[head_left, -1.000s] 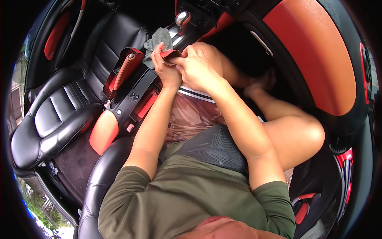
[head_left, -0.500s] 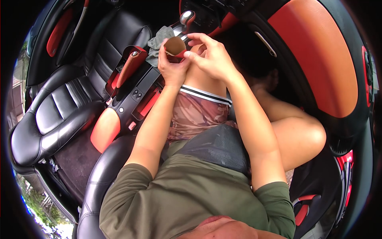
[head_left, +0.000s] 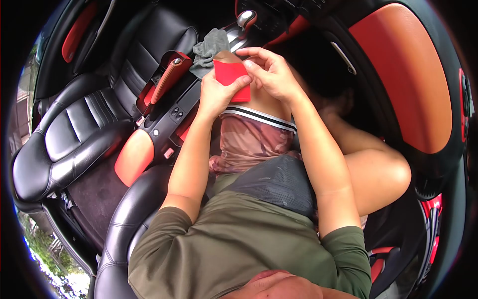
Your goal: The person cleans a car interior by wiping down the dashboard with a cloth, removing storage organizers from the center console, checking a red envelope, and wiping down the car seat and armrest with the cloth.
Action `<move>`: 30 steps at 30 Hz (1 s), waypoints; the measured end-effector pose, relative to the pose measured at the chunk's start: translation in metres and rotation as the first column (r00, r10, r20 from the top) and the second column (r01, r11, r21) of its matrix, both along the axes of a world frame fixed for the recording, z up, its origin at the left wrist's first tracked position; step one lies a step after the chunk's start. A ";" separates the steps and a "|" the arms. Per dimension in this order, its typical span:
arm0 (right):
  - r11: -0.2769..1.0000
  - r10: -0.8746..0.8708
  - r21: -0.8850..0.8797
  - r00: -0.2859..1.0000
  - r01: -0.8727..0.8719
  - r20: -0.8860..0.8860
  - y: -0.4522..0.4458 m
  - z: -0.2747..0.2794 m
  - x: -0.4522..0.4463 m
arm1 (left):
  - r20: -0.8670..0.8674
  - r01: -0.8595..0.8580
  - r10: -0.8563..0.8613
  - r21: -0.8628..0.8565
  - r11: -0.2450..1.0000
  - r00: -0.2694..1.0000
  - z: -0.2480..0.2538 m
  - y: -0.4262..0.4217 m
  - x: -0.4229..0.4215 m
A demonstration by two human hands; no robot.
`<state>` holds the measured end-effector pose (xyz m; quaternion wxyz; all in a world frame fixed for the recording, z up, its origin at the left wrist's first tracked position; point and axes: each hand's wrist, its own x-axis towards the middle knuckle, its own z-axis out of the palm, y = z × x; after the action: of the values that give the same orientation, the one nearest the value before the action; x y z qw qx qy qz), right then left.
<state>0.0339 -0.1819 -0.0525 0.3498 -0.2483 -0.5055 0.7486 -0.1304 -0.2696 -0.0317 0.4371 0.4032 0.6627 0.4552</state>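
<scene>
My left hand grips a small red envelope-like sleeve above my thigh, thumb across its front and fingers behind. A brown, rounded flap or inner lining shows at the sleeve's top; whether anything is inside cannot be seen. My right hand is at the sleeve's upper right corner, with thumb and index finger apart. Its thumb tip is close to or touching that edge, and the lower fingers are curled. Just behind the sleeve, a crumpled grey cloth lies on the centre console.
The gear lever rises beyond the cloth. Left of the console are the red-trimmed handbrake and a black leather seat. An orange armrest pad is nearer me. On the right is an orange-panelled door.
The sleeve has turned from showing its brown inside to showing its red front, with my left thumb now across it. My right hand stays beside it. The view has shifted slightly.
</scene>
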 end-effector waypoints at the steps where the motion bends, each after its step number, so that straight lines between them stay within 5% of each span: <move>1: 1.000 0.017 -0.026 1.000 -0.018 -0.001 -0.001 0.000 0.000 | 0.035 0.006 -0.006 0.000 1.000 0.999 0.001 -0.001 -0.002; 6: 0.965 0.028 -0.261 0.998 -0.040 -0.052 -0.003 -0.008 -0.003 | 0.109 0.190 -0.200 0.094 0.977 0.974 0.004 -0.009 -0.017; 10: 0.993 0.073 -0.101 0.996 -0.068 0.052 -0.006 -0.010 -0.001 | 0.482 0.173 -0.188 0.075 0.982 0.856 0.011 -0.016 -0.025; 17: 0.995 -0.022 0.099 0.999 0.019 0.030 -0.012 -0.032 -0.015 | 0.335 0.180 -0.218 0.142 0.973 0.917 -0.006 -0.022 -0.039; 18: 0.994 -0.019 0.111 0.997 0.011 0.070 -0.014 -0.023 -0.016 | 0.277 0.129 -0.165 0.142 0.981 0.947 -0.003 -0.022 -0.037; 20: 0.947 -0.033 0.321 0.981 -0.031 0.193 -0.017 -0.003 -0.017 | -0.099 0.113 -0.086 0.315 0.942 0.991 -0.002 -0.027 -0.035; 23: 0.925 -0.099 0.380 0.974 0.015 0.203 -0.024 0.002 -0.024 | -0.541 0.328 0.028 0.550 0.768 0.841 0.005 -0.033 -0.050; 26: 0.912 -0.158 0.400 0.980 0.097 0.123 -0.027 0.000 -0.034 | -0.800 0.580 0.024 0.456 0.675 0.600 0.046 -0.045 -0.090; 28: 0.947 -0.108 0.313 0.990 0.074 0.090 -0.026 -0.017 -0.038 | -0.851 0.542 0.033 0.364 0.758 0.525 0.071 -0.051 -0.138; 30: 0.957 -0.080 0.286 0.992 0.050 0.095 -0.025 -0.019 -0.040 | -0.922 0.359 -0.075 0.073 0.930 0.381 0.079 -0.064 -0.191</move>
<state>-0.0057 -0.2071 -0.0718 0.3789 -0.2513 -0.6169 0.6425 -0.3219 -0.3337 0.0478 0.0076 0.7219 0.6668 0.1848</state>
